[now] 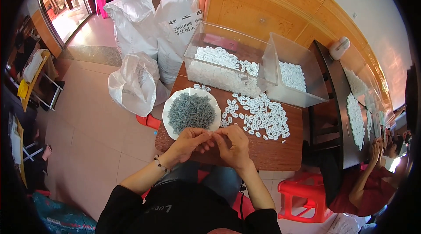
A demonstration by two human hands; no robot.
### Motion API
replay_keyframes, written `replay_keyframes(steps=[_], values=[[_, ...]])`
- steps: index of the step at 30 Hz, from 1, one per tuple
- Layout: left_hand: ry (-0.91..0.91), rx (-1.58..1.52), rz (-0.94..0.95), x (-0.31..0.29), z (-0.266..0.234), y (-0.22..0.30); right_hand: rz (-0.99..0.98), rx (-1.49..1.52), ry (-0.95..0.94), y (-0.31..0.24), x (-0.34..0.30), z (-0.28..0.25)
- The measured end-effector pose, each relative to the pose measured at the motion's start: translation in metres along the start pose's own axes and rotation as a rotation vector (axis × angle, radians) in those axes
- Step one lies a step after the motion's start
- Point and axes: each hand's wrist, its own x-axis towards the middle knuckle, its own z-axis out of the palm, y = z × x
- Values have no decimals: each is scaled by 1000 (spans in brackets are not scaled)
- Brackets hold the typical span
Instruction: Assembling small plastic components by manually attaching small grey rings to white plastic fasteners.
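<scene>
- Yellow-brown carved wooden panelling (280,6) is rising behind your work area.
- A reddish-brown wooden table (280,157) is standing directly before you, its corners rounded; you are sitting at its near edge.
- A long black table (335,76) is extending along your right, with further white pieces lying on it.
- A person in a dark red top (370,199) is sitting beside that black table, both hands held near its edge.
- Two tall white woven sacks (136,28) are standing beyond the table's left side; a shorter, open-mouthed white sack (131,83) is leaning in front of them.
- Two clear plastic rectangular bins (256,45) are resting side by side at the far edge of your table, each holding white pieces.
- A red plastic stool (302,190) is standing on the floor to your right.
- A white plate with a scalloped rim (215,123) is lying at the table's left, just beyond your left hand.
- Your left hand (190,141) is curling its fingers, thumb and forefinger closing toward the right fingertips; what it has hold of cannot be told.
- Your right hand (234,144) is bending into a similar pinch, fingertips meeting the left's; its hold is likewise too small to tell.
- Small oval white plastic pieces (267,118) are lying scattered between the bins and your right hand.
- Tiny grey rod-shaped pieces (190,111) are filling the plate in a heap.
</scene>
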Motion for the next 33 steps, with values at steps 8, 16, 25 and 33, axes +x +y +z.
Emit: replay_keyframes(steps=[8, 16, 25, 33], values=[[-85, -76, -162, -4, 3, 6, -77, -26, -97, 4, -9, -12], [-49, 29, -58, -2, 4, 0, -74, -18, -111, 9, -15, -13], [-55, -37, -56, -6, 11, -5, -21, -10, -126, 4, -20, -19], [-5, 13, 21, -5, 32, -3, 557, 392, -17, 2, -31, -22]])
